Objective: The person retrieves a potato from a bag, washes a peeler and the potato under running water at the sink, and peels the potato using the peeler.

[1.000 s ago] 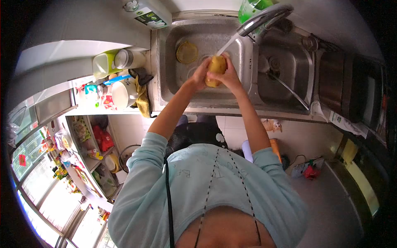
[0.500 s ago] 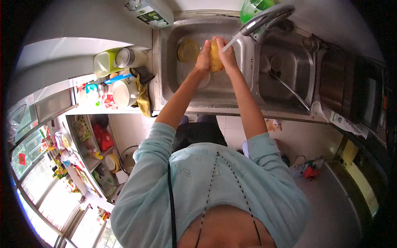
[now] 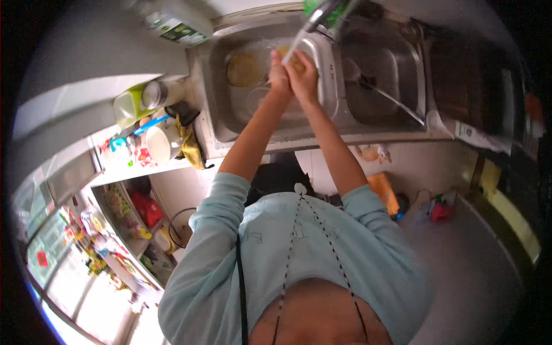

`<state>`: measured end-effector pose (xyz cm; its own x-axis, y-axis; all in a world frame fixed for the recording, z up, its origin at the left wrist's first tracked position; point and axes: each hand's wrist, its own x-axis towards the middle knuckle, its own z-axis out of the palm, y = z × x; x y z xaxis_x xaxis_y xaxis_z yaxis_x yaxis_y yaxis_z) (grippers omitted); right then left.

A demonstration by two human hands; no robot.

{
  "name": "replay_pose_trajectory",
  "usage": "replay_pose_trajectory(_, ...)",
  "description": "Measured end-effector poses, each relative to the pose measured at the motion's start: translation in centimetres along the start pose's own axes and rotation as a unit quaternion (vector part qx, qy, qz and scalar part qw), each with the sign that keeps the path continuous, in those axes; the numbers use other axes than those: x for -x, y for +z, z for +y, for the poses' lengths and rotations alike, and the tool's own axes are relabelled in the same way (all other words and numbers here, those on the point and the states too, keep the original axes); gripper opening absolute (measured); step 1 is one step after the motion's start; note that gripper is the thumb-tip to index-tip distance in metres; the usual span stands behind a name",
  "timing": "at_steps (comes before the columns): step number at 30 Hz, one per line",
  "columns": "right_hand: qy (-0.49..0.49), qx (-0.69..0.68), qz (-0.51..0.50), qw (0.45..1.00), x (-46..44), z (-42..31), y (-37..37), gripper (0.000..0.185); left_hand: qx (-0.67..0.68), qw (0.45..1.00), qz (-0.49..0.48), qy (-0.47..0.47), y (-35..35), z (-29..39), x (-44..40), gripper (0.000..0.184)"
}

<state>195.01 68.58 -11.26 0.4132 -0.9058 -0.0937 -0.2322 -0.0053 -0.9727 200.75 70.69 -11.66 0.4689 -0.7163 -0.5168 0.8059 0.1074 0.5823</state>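
Observation:
A yellow, potato-like item (image 3: 286,53) is held between my two hands over the left basin, mostly hidden by them. My left hand (image 3: 278,73) is closed on its left side, and my right hand (image 3: 304,75) wraps its right side. Water from the faucet (image 3: 319,16) runs down onto the item and my fingers. On the basin floor, left of my hands, lies a round yellowish object (image 3: 243,70). The picture is slightly blurred.
The right basin (image 3: 397,109) holds a thin metal rod (image 3: 394,103). Left of the sink stand a white cup (image 3: 159,144), a green container (image 3: 130,106) and a dark and yellow cloth (image 3: 190,150). A white jug (image 3: 185,31) is at the back left.
The view has shifted and tilted, so the sink appears further left. My hands have come closer together around the yellow item, which shows less than before.

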Motion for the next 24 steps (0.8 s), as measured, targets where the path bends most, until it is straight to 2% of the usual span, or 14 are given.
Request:
replay_pose_trajectory(3,0.008,-0.116,-0.056,0.992,-0.4,1.2,0.2,0.045,-0.015,0.993,0.093,-0.073,0.4,1.8,0.4,0.051)
replay_pose_trajectory(5,-0.001,-0.194,-0.117,0.974,0.1,0.0,-0.9,0.049,-0.002,0.990,-0.025,-0.138,-1.7,2.9,-0.5,0.052)
replay_pose_trajectory(8,-0.018,-0.204,-0.179,0.962,0.7,-1.6,-1.9,0.053,-0.007,0.989,0.037,-0.142,0.1,4.4,1.0,0.055)
replay_pose_trajectory(9,-0.023,-0.216,-0.175,0.960,0.8,-1.7,-1.8,0.054,0.155,0.955,-0.105,-0.232,-4.0,3.9,-1.8,0.056)
replay_pose_trajectory(11,0.022,-0.240,-0.170,0.956,0.0,0.2,0.2,0.055,0.210,0.928,-0.194,-0.238,-5.7,3.4,-3.1,0.063)
replay_pose_trajectory(14,0.012,0.015,0.053,0.998,-1.0,1.0,3.3,0.036,0.093,0.969,-0.164,-0.157,-6.8,1.5,-4.7,0.059)
replay_pose_trajectory(15,0.052,-0.041,0.010,0.998,-0.8,0.7,2.8,0.038,0.023,0.992,-0.033,-0.123,-4.0,2.2,-2.4,0.058)
replay_pose_trajectory(16,0.090,-0.097,-0.033,0.991,-0.7,0.0,2.3,0.040,0.014,0.992,-0.032,-0.124,-4.4,2.3,-1.5,0.058)
replay_pose_trajectory(17,0.125,-0.154,-0.072,0.977,-0.8,-0.6,1.7,0.043,0.003,0.992,-0.033,-0.125,-4.6,2.7,-1.2,0.059)
replay_pose_trajectory(18,0.063,-0.298,-0.057,0.951,-1.3,3.0,4.2,0.036,-0.007,0.991,-0.038,-0.126,-5.1,3.1,-1.4,0.060)
replay_pose_trajectory(20,0.107,-0.475,-0.048,0.872,1.0,-0.3,2.5,0.031,-0.249,0.954,-0.165,-0.023,-7.2,4.1,-2.3,0.060)
replay_pose_trajectory(22,0.040,-0.444,-0.056,0.893,1.2,0.0,2.1,0.031,-0.078,0.982,-0.077,-0.152,-6.3,4.8,-1.7,0.058)
replay_pose_trajectory(23,0.008,-0.427,-0.064,0.902,1.2,0.0,2.1,0.032,-0.014,0.981,-0.101,-0.166,-7.3,4.5,-2.3,0.057)
replay_pose_trajectory(24,0.034,-0.397,-0.068,0.915,0.9,-0.2,2.1,0.031,-0.144,0.971,-0.162,-0.097,-8.8,4.3,-3.6,0.054)
